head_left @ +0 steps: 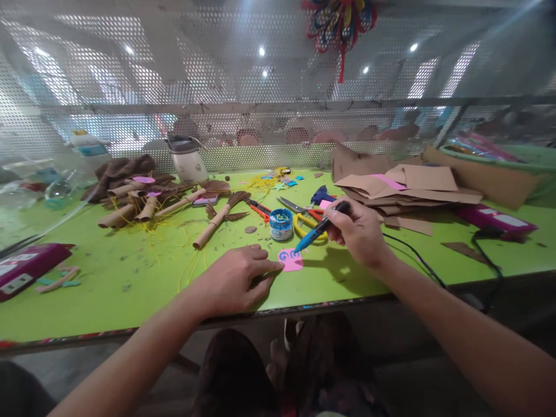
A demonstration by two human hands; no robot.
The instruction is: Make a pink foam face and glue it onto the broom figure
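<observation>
My right hand (356, 229) grips a blue and black marker (313, 231), tilted with its tip down on a small pink paper piece (292, 263). Two blue curled marks like eyes show on the paper. My left hand (243, 275) rests on the table with its index fingertip pressing the paper's left edge and the other fingers curled under. Just behind the paper stands an open jar of blue paint (281, 224). Yellow-handled scissors (310, 227) lie beside the jar, partly behind the marker.
Rolled brown paper figures (219, 220) with yellow string lie at the left. Brown cardboard sheets (403, 185) are stacked at the right. Purple power strips (32, 269) sit at both sides, with a black cable (417, 258) at right. A perforated screen (243, 75) rises behind the green table (143, 301).
</observation>
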